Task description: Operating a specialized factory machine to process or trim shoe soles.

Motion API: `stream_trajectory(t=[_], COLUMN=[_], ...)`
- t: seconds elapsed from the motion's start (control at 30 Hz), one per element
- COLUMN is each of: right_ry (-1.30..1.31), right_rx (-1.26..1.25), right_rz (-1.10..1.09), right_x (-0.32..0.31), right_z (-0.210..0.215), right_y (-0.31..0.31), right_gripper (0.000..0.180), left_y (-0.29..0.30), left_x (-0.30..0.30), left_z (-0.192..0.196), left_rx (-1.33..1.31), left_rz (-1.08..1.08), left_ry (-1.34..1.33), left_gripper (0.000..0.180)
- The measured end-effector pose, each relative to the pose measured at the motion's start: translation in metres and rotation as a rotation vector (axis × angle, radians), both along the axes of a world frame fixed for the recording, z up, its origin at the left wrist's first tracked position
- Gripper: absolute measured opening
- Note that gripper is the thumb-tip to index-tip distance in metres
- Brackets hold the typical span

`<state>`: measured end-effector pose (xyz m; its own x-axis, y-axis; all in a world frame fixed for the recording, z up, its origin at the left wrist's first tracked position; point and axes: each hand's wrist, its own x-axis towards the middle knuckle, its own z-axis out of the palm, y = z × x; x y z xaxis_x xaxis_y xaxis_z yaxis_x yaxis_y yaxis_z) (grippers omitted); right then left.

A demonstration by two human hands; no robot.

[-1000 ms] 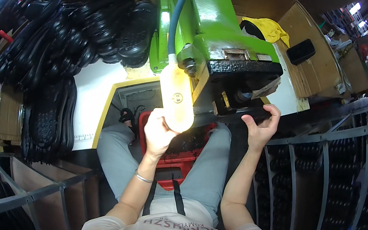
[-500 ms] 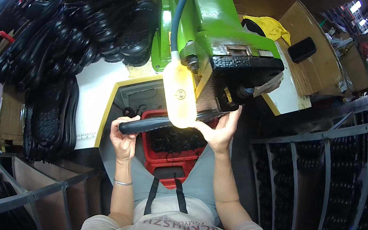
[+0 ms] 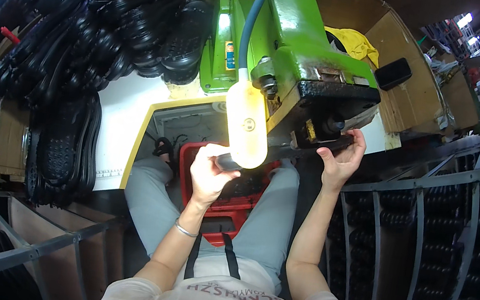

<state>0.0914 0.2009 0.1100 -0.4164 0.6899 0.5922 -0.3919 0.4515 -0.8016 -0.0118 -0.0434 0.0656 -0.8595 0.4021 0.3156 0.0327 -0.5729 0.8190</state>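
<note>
A black shoe sole (image 3: pixel 280 153) is held edge-on and level beneath the black working head (image 3: pixel 333 102) of a green machine (image 3: pixel 293 24). My left hand (image 3: pixel 209 176) closes on the sole's left end, with the thumb on the near side. At the other end, close under the machine head, my right hand (image 3: pixel 342 160) grips it with the fingers behind and the thumb raised in front. A glowing lamp (image 3: pixel 246 127) on a grey cable hides part of the sole. The contact between sole and machine is hard to make out.
Heaped black soles (image 3: pixel 92 35) cover the white table (image 3: pixel 125 111) at left. Below my hands is a red crate (image 3: pixel 185 173) with dark pieces. Metal racks (image 3: pixel 420 233) holding black soles stand at right; another rack (image 3: pixel 45 251) is at lower left. A phone-like black object (image 3: pixel 393 73) rests on cardboard.
Both hands have moved right with the sole, carrying it further under the machine head. My left hand now sits close to the lamp. The whole view has shifted slightly.
</note>
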Motion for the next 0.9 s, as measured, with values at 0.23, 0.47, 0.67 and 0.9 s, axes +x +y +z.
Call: stream_trajectory(t=[0.23,0.47,0.67,0.9], right_ry=[0.015,0.046,0.000,0.150], right_rx=[-0.104,-0.200,-0.083,-0.584], right_rz=[0.126,0.280,0.220,0.326], right_x=[-0.021,-0.037,-0.040,-0.025], right_z=[-0.003,-0.006,-0.024,-0.092], right_y=[-0.028,-0.071,-0.101,-0.078], right_gripper=[0.093,0.099,0.099,0.093], left_y=[-0.031,-0.071,-0.100,-0.048], left_x=[-0.013,-0.026,-0.032,0.000], left_z=[-0.002,-0.020,-0.023,0.025], left_rx=[-0.078,-0.002,0.080,-0.081], left_rz=[0.108,0.131,0.103,0.083], left_ry=[0.113,0.039,-0.072,0.147], left_gripper=[0.051,0.053,0.046,0.053])
